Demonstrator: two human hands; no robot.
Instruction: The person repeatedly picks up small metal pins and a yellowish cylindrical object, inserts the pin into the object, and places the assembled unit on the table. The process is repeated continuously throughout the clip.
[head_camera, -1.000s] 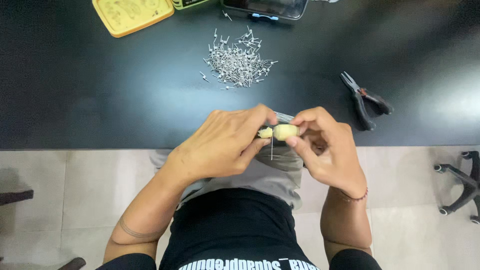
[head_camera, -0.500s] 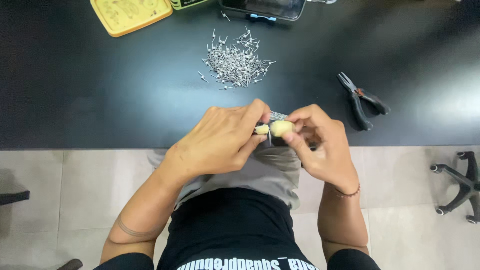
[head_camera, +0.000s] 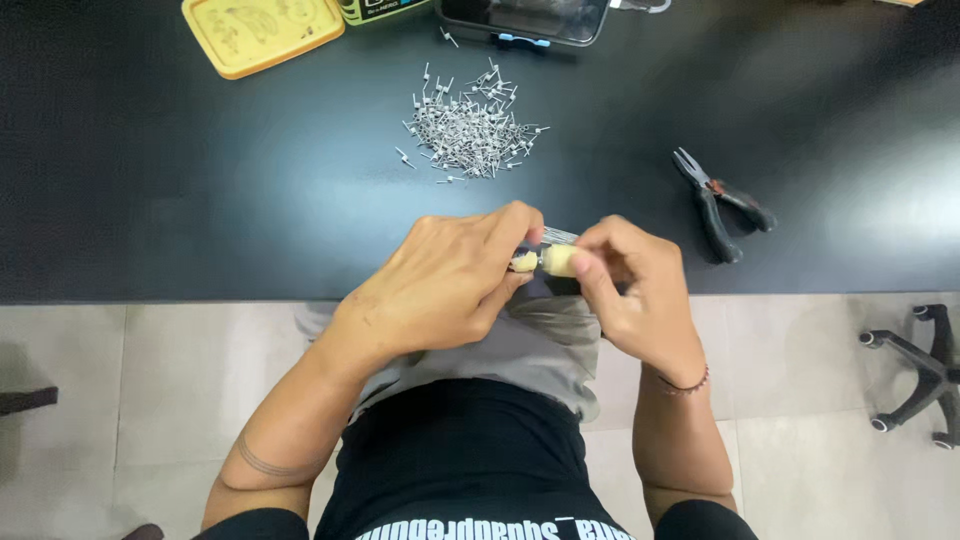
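Hands: left hand (head_camera: 440, 285) and right hand (head_camera: 630, 290) both pinch small cream bit (head_camera: 560, 260) at its ends, probably light, fiddly, fingertip-grip only.

black table (head_camera: 200, 200): metal bits (head_camera: 468, 125), pliers (head_camera: 722, 203)

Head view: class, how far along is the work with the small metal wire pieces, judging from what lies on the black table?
Done: unclear; no finished pieces lie apart. In hand: the left hand and right hand pinch a small pale yellow piece at the black table edge. Left: a pile of small metal wire pieces waits beyond; dark-handled pliers lie unused.
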